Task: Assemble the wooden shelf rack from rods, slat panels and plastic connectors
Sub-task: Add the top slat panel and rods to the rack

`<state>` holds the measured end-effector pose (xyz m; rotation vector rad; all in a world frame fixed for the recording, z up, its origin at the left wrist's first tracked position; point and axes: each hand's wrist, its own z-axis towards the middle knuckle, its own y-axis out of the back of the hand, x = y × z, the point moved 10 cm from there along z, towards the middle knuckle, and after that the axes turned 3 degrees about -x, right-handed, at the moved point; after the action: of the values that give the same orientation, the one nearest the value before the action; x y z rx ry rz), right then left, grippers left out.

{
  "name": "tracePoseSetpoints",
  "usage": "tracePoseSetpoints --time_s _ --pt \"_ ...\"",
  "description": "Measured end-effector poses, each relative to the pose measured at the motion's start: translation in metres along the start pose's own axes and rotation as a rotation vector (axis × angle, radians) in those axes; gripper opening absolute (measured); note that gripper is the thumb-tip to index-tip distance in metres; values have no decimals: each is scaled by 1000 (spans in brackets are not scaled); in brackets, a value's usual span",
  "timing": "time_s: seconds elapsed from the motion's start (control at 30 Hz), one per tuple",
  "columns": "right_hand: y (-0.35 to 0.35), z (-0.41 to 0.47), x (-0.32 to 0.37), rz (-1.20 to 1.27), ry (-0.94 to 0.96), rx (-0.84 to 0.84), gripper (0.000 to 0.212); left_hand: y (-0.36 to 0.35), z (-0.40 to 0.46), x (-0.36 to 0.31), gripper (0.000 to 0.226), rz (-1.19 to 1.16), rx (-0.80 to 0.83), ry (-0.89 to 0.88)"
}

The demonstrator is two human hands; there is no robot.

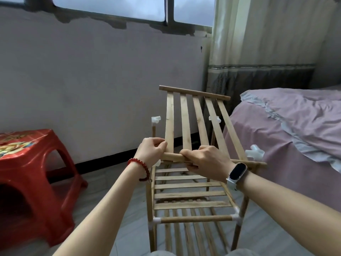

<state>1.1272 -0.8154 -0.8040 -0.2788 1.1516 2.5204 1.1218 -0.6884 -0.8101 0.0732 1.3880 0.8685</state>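
Wooden slat panel point(195, 124) tilts up above the half-built rack point(191, 204), its near rod gripped by both hands: left hand point(151, 151) and right hand point(208, 160), fingers curled round it. Slats run away from the person, toward white connectors point(156, 120) on the far posts.

The rack point(191, 200) stands on the floor point(110, 183) between a stool point(31, 174) on its left and a bed point(287, 137) on its right, with the wall point(92, 80) behind. Above it, both hands hold a slat panel point(195, 122) by its near rod, left hand point(151, 151) left of the right hand point(208, 161). Four connectors top the rack's posts, the far-left connector point(156, 120) just left of the panel.
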Motion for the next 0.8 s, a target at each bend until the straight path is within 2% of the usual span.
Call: tracePoseSetpoints --time_s 0.17,0.27,0.37,0.47,0.53,0.57,0.6,0.67,0.73,0.8 --pt "-2 2 -7 -44 -60 -50 34 7 8 0 30 -121 -13 38" --pt "2 2 -13 -234 -74 -104 33 11 15 9 28 -292 -71 153" --pt "15 3 -30 -310 -246 -190 35 7 18 15 25 -514 -113 284" --pt "38 -10 -47 -203 -503 -339 44 2 17 12 20 -721 -178 344" --pt "58 -27 -60 -10 -722 -528 38 6 17 10 11 -728 -265 318" --pt "58 -38 -75 174 -894 -593 38 11 16 6 4 -693 -312 291" --pt "44 -48 -90 430 -1109 -588 45 14 14 4 9 -651 -355 264" --pt "-9 -50 -95 1015 -1464 -427 66 16 11 -1 10 -558 -412 221" --pt "-32 -36 -88 1332 -1587 -384 68 13 6 -4 5 -493 -433 195" --pt "-40 -27 -87 1473 -1685 -506 54 10 4 -3 14 -480 -441 190"
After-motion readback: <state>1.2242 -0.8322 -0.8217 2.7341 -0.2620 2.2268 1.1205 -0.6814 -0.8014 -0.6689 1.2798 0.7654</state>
